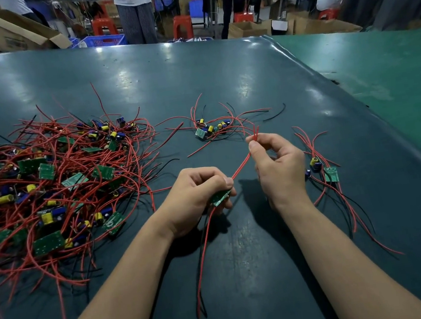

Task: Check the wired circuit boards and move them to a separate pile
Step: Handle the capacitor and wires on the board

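Both hands pinching: left hand [200, 198] grips board [220, 198], right hand [276, 167] red wires [241, 165].

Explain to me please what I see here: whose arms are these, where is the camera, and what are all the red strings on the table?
There is no machine here. The one picture comes from a camera worn on a person's head, looking forward and down, so the two bare arms are that person's own. The left hand holds a small green circuit board. The right hand pinches the board's red wires and stretches them out. The "strings" are such wires. On the dark green table lies a big pile of wired boards at the left, a small group farther back, and a few boards at the right. Other people stand in the background.
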{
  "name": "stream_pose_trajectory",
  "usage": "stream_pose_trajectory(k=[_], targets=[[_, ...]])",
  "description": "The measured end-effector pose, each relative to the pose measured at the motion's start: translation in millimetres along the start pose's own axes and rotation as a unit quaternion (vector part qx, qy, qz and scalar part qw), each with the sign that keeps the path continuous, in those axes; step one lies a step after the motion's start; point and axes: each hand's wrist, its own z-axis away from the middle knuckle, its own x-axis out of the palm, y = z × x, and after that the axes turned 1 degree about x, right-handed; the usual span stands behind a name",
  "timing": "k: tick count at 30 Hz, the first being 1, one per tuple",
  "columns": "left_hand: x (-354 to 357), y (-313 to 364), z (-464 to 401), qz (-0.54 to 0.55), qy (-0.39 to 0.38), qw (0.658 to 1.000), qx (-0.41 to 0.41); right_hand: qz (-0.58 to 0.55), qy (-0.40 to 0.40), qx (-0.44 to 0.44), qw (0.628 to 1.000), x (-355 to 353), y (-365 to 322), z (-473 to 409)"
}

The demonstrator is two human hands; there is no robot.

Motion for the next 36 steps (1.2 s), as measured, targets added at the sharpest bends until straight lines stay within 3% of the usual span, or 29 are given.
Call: stream_pose_trajectory(k=[7, 15, 19, 21, 24, 26, 31, 36], targets=[[0, 1, 1, 0.009, -0.009, 1.000, 0.002, -0.053, -0.042, 0.018, 0.998, -4, -4, -1], [-3, -1, 3, -0.001, -0.043, 0.999, 0.001, -0.089, 0.025, 0.054, 0.994, -6, 1, -7], [-1, -5, 0, 0.005, 0.005, 1.000, 0.013, -0.112, 0.036, 0.109, 0.987, -9, -3, -11], [1, -9, -3, 0.029, 0.067, 0.997, 0.030, -0.117, -0.013, 0.161, 0.980, -11, -7, -10], [4, -12, -7, 0.090, 0.131, 0.986, 0.047, -0.023, -0.237, 0.197, 0.951, -7, -15, 8], [4, -13, -8, 0.099, 0.129, 0.985, 0.054, 0.010, -0.337, 0.188, 0.922, -3, -19, 20], [0, -13, -9, 0.094, 0.104, 0.989, 0.055, 0.019, -0.299, 0.177, 0.938, -2, -21, 20], [-1, -15, -11, 0.103, 0.130, 0.984, 0.059, 0.089, -0.333, 0.152, 0.926, -3, -22, 21]])
